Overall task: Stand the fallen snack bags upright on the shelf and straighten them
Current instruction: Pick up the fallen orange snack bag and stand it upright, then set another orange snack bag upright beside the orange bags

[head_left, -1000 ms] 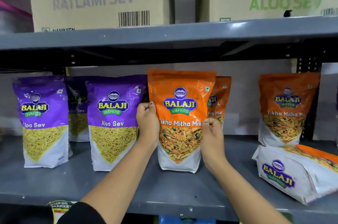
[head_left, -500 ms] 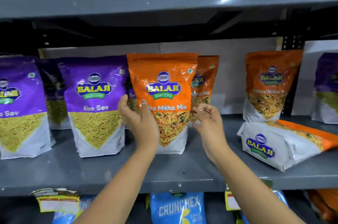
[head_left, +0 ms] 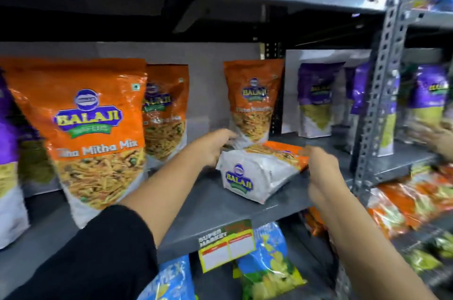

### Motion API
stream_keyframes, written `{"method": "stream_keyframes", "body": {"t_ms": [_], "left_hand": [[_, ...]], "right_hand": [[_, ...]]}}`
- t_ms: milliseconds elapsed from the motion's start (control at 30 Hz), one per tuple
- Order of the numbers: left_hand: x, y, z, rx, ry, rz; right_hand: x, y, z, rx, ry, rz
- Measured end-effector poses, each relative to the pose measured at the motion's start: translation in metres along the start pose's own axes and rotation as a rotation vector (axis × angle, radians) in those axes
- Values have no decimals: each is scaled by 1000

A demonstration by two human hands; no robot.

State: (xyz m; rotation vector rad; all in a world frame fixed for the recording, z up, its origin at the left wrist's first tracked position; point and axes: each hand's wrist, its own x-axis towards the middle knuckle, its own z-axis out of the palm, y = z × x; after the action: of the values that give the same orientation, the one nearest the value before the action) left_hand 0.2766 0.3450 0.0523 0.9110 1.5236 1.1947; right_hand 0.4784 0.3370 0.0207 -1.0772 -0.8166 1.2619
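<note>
Both arms outstretched, left hand (head_left: 213, 147) and right hand (head_left: 321, 169) loosely open.

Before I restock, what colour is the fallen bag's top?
Orange, on the fallen bag; its bottom end is white. The head view shows it.

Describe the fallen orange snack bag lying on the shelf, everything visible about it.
The fallen bag is a glossy plastic pouch, orange above and white at its base, with a blue and yellow Balaji logo. It lies on its side on the grey shelf, base toward the camera, in front of an upright orange bag. The left hand reaches its left end; the right hand is at its right edge. Blur hides whether either grips it.
</note>
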Motion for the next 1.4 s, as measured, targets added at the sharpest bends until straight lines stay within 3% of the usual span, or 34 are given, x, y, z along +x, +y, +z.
{"method": "stream_keyframes", "body": {"t_ms": [133,233,333,433,633,733,933,1067,1200,1400], "left_hand": [[31,-14,1,58,-161,-175],[34,-20,5,46,-220,-157],[32,-26,6,29,-217,-118],[25,-27,3,3,-74,-8],[-8,-19,-6,-178,341,411],[-29,-11,-10,-266,464,556],[-48,-5,-9,-663,409,598],[-50,1,-4,-805,369,631],[-50,2,7,-739,518,670],[-55,16,7,-643,497,679]], "right_hand": [[5,13,-2,157,-37,179],[8,21,12,189,-144,216],[8,28,20,177,-100,193],[5,26,21,222,-133,114],[-3,3,44,258,-280,-123],[-2,-9,59,276,-349,-196],[14,-33,79,257,-434,-366],[33,-31,88,250,-474,-407],[44,-21,92,252,-449,-377],[53,-20,91,310,-456,-369]]}}
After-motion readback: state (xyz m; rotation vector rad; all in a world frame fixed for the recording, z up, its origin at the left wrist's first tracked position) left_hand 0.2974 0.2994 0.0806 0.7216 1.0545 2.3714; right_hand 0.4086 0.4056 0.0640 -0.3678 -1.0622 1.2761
